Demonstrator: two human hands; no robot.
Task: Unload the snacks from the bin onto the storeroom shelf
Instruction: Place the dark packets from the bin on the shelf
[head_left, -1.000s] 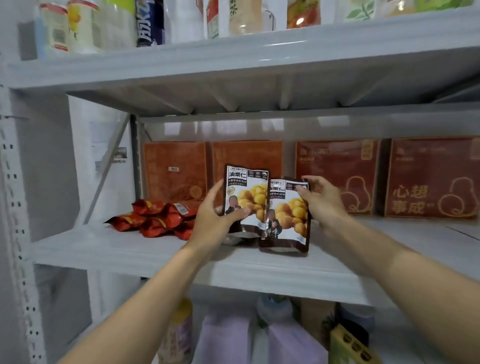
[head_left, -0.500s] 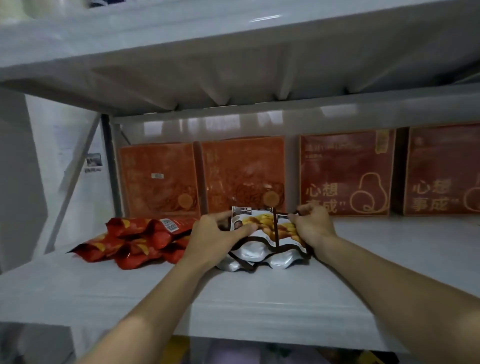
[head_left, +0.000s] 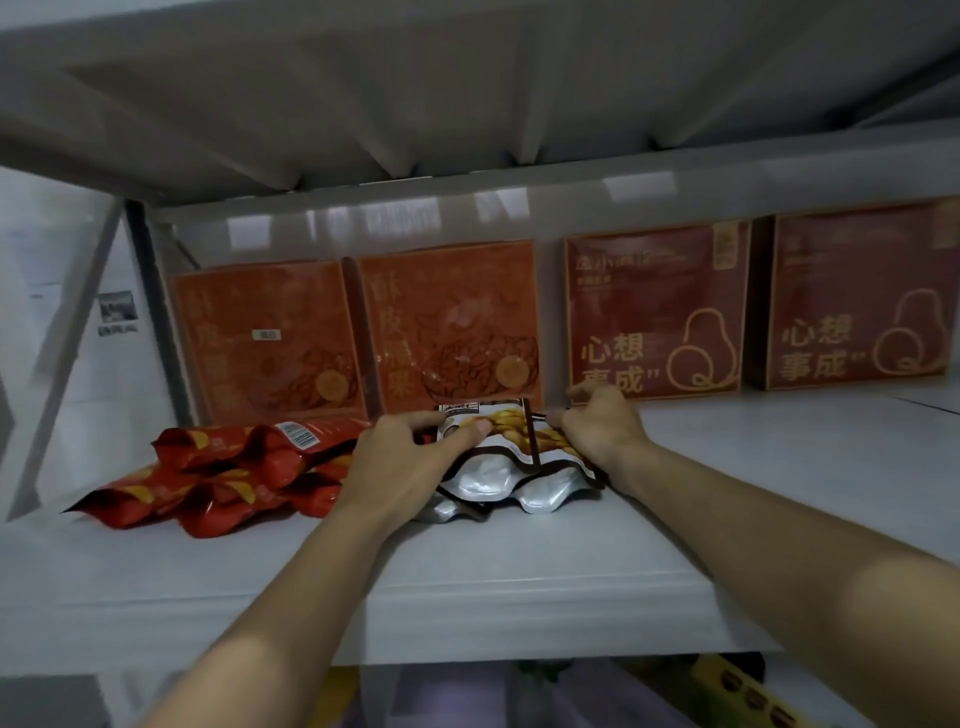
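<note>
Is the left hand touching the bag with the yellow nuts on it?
Touching. The head view shows the left hand gripping the left nut pouch, thumb pressed across its front. The right hand grips the right nut pouch.

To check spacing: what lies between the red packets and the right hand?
In the head view: the left hand and the snack pouches, gripped by it and the right hand.

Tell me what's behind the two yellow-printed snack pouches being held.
An orange flat cardboard box stands upright behind them. The snack pouches cover part of its lower edge; the right hand hides one corner of a dark red box.
</note>
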